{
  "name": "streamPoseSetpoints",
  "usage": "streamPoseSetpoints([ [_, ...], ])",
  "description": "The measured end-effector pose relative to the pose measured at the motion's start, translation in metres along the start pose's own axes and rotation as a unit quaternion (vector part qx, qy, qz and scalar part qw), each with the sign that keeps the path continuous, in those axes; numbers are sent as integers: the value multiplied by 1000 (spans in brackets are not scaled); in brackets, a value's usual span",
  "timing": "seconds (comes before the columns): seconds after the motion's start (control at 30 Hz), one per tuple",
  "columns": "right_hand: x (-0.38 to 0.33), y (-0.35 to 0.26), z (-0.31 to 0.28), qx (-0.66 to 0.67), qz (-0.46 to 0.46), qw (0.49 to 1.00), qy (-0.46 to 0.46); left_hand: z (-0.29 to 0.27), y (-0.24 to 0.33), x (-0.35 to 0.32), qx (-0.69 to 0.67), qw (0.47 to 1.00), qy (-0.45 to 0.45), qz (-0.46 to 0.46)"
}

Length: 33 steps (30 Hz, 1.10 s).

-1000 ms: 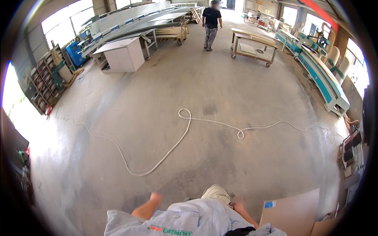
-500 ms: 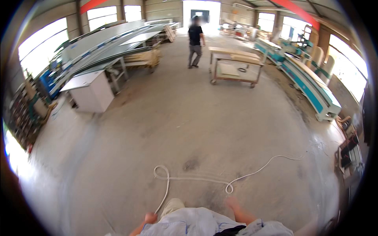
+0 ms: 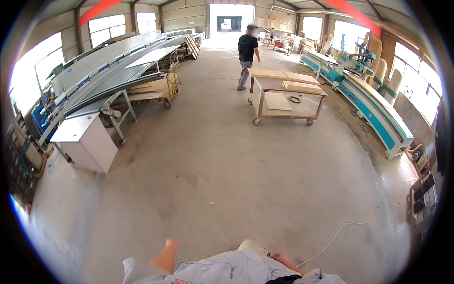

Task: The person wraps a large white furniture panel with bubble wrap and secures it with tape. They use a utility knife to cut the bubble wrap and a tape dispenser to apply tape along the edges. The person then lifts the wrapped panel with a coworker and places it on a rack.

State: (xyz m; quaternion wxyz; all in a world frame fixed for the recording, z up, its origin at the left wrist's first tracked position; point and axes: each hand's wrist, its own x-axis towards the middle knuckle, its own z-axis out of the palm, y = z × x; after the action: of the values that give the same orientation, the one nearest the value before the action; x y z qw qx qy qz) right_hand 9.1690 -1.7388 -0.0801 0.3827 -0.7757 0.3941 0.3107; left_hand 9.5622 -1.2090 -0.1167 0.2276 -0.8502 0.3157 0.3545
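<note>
At the lower edge, left of my body, my left hand (image 3: 172, 244) hangs low over the concrete floor. It is small and smeared, so its fingers cannot be made out, and no object shows in it. My right hand (image 3: 283, 258) is low by my shoe (image 3: 253, 246), its fingers blurred too. A pale cord (image 3: 334, 235) lies on the floor to the right of that hand. Its near end runs toward my right forearm; whether it touches me cannot be told.
Ahead on the right stands a wheeled cart (image 3: 283, 115) with boards on it. A person in dark clothes (image 3: 247, 49) is beside it. A long panel machine with a white cabinet (image 3: 87, 144) lines the left; a teal-and-white machine (image 3: 366, 106) lines the right.
I have moved forward: the cart and cabinet appear nearer and larger. The looped cord that lay before me now shows only at the right. The person appears farther right.
</note>
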Motion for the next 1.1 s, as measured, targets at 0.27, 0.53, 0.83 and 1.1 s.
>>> streamPoseSetpoints([
  [0.27, 229, -132, -137, -2, 48, 997, -60, -546, -120, 288, -674, 645, 358, 29],
  [0.53, 562, -531, -490, 18, -42, 989, 138, -487, -154, 445, -437, 893, 31, -105],
  [0.83, 782, -875, -735, 51, -162, 958, 232, -741, -345, 747, -277, 959, -30, -59],
  [1.1, 977, -828, -667, -238, -61, 968, -43, -1194, -538, 1109, -663, 701, 252, -73],
])
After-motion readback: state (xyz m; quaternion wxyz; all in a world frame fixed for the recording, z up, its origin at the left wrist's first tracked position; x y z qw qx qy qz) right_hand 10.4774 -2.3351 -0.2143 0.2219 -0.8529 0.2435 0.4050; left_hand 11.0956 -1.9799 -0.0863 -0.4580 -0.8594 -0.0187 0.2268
